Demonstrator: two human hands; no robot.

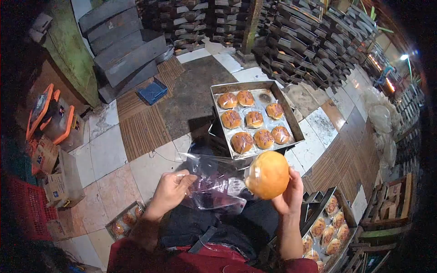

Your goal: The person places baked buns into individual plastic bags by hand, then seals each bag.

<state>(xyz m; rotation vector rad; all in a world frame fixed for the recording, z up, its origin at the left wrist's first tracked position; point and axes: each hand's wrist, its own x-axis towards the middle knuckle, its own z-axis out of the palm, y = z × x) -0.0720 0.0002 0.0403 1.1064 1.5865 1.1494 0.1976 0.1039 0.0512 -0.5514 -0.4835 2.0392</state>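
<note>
My left hand [174,187] pinches the edge of a clear plastic bag [218,186] with printing on it, spread over my lap. A round golden bun [271,175] rests in my right hand [291,193], fingers curled round its right side and underside. The bun's left side meets the mouth of the bag. Just beyond them stands a metal tray [291,123] of glazed buns [254,119], several of them in clear wrap, with one bare spot at its far right corner.
At lower right, another tray [348,227] carries wrapped buns; a smaller tray [110,226] sits at lower left. A blue basket [152,91] lies on the tiled floor. Dark stacked tins [309,43] fill the back. Orange-lidded boxes [59,120] and a red crate [27,200] line the left.
</note>
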